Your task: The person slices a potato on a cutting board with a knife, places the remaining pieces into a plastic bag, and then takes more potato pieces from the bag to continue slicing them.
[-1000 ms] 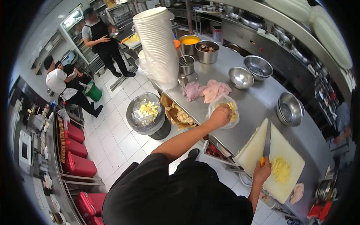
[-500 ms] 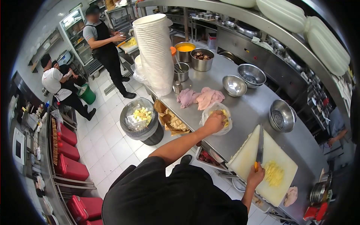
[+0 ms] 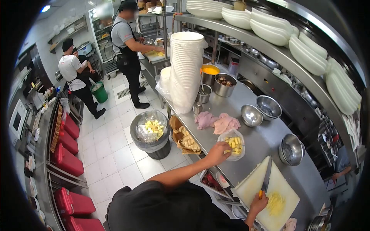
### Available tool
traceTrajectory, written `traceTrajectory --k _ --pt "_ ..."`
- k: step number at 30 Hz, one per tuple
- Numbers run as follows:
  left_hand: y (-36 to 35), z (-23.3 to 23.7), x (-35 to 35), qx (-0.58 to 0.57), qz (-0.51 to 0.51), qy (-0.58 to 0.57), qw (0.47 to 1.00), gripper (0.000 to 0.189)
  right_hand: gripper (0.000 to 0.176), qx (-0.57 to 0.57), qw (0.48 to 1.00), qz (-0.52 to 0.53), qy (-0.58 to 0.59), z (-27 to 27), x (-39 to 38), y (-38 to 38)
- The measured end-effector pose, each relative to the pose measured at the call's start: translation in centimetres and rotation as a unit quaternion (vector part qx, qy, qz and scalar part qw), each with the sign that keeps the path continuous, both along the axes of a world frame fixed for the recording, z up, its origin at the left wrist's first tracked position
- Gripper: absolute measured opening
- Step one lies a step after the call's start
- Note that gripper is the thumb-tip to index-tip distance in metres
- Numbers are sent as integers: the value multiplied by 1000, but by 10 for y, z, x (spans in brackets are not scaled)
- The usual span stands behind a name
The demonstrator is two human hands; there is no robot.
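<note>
One closed right hand (image 3: 258,203) grips a knife (image 3: 267,176) over the cutting board (image 3: 248,186) at the worktop's (image 3: 304,181) near edge, perhaps parked while the left hand (image 3: 217,153) reaches the near-edge plastic container (image 3: 236,157); whether those fingers hold anything, I can't tell.

Orange knife handle (image 3: 262,194), green bucket (image 3: 99,92), red bins (image 3: 69,158), pale pink cloths (image 3: 226,123), yellow shreds (image 3: 276,204).

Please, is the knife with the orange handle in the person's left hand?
No, the right hand holds the knife, while the left hand is at the clear container of yellow pieces.
</note>
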State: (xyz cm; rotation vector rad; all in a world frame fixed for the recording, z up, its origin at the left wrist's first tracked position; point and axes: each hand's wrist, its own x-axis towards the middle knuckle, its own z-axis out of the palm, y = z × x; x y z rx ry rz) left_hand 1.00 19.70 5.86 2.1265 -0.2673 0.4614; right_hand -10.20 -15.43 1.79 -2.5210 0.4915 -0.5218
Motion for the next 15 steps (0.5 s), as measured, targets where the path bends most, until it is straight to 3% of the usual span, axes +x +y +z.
traceTrajectory --k 15 --pt "70 9 -16 -55 -97 96 989 20 47 24 999 -25 -15 -7 1 -2"
